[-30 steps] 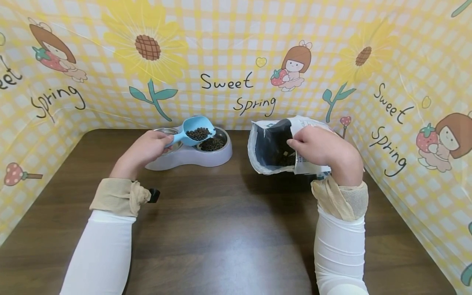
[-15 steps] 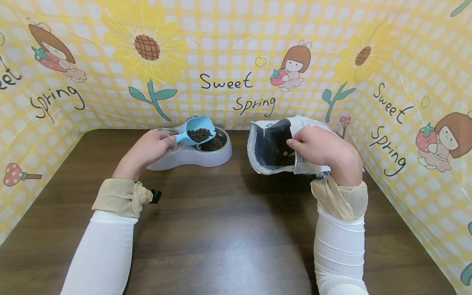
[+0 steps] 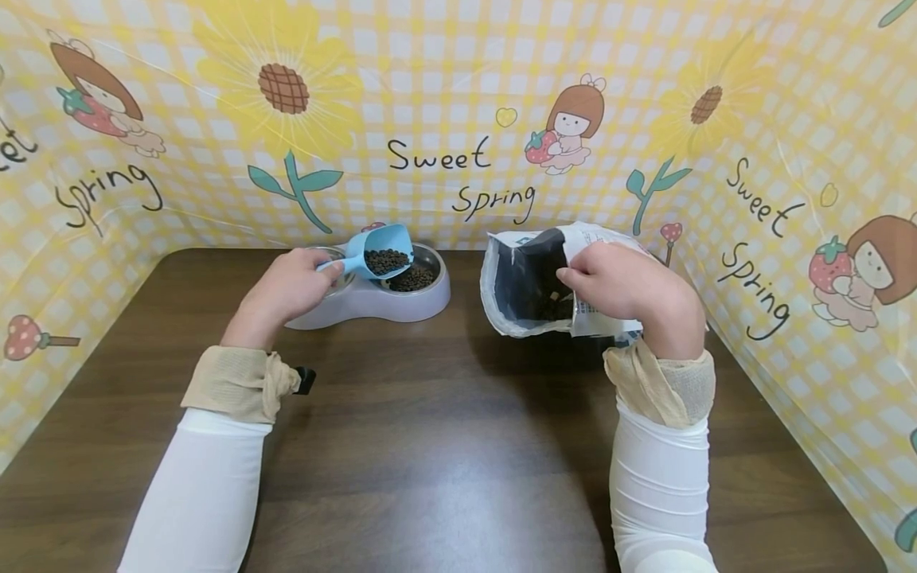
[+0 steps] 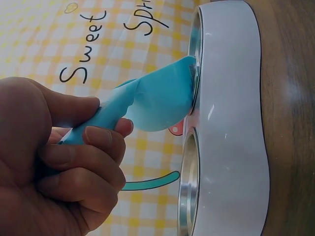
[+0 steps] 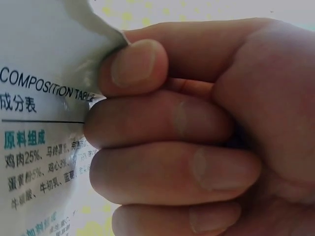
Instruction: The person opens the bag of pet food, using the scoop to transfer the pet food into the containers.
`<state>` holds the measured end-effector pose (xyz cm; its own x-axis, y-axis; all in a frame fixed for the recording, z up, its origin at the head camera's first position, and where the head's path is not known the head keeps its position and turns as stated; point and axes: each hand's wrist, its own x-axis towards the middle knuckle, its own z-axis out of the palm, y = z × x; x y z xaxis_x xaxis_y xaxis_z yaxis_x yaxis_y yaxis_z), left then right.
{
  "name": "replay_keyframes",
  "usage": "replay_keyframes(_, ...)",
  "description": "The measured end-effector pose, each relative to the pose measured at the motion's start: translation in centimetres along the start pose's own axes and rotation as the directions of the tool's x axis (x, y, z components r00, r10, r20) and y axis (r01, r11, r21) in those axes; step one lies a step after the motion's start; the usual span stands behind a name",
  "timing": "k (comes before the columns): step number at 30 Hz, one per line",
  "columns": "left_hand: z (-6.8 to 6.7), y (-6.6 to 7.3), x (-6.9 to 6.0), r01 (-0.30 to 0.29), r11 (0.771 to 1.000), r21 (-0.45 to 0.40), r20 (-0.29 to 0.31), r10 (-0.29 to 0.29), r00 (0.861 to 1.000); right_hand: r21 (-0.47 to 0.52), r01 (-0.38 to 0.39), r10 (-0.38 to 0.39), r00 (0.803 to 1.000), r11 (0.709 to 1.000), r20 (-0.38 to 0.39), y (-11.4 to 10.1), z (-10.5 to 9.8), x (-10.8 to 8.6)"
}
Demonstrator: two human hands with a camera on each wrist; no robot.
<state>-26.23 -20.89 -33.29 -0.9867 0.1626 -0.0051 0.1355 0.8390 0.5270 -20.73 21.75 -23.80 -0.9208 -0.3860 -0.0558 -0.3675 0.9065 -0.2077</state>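
Observation:
My left hand [image 3: 286, 285] grips the handle of a light-blue scoop [image 3: 394, 236], thumb on one side and fingers curled round the other. Dark brown kibble [image 3: 385, 261] lies in the scoop, which is tilted over the right-hand steel bowl of a pale double pet feeder [image 3: 358, 312]. More kibble [image 3: 414, 278] sits in that bowl. In the left wrist view the scoop's lip [image 4: 189, 69] is at the bowl's rim. On the right, my right hand [image 3: 623, 286] pinches the edge of an open white food bag [image 3: 523, 274], dark inside with some pieces showing.
The feeder's left steel bowl [image 4: 189, 184] is partly behind my left hand in the head view. A yellow checked cloth [image 3: 444, 79] with printed figures stands round the back and sides of the brown wooden table [image 3: 430, 438].
My left hand has shifted slightly right and the scoop has tipped a little further over the bowl. My right hand and the bag stay where they were.

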Motion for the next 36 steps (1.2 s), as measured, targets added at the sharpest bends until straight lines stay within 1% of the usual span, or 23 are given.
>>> replay_keyframes(9,0.22,0.41,-0.22,0.012,1.0,0.008,-0.009,-0.012,1.0,-0.006,0.004,-0.004,1.0,1.0,-0.006,-0.07,0.06,0.0)
replay_keyframes(13,0.17,0.57,-0.23,0.007,1.0,0.017,-0.017,-0.007,1.0,-0.004,-0.006,0.006,1.0,1.0,-0.013,-0.15,0.09,-0.02)
replay_keyframes(17,0.19,0.77,-0.15,-0.013,0.999,0.042,-0.027,0.014,1.0,-0.002,-0.013,0.013,1.0,1.0,-0.016,-0.2,0.11,-0.06)
replay_keyframes(25,0.44,0.77,0.28,-0.073,0.987,0.14,-0.048,0.08,0.996,0.01,-0.004,0.004,1.0,1.0,-0.01,-0.12,0.05,-0.05)
replay_keyframes(30,0.62,0.59,0.41,-0.088,0.979,0.181,-0.058,0.1,0.993,0.006,-0.007,0.008,1.0,1.0,-0.01,-0.16,0.12,-0.06)
replay_keyframes(36,0.68,0.76,0.21,-0.086,0.978,0.189,-0.066,0.1,0.993,0.006,-0.004,0.004,1.0,1.0,-0.009,-0.18,0.14,-0.01)
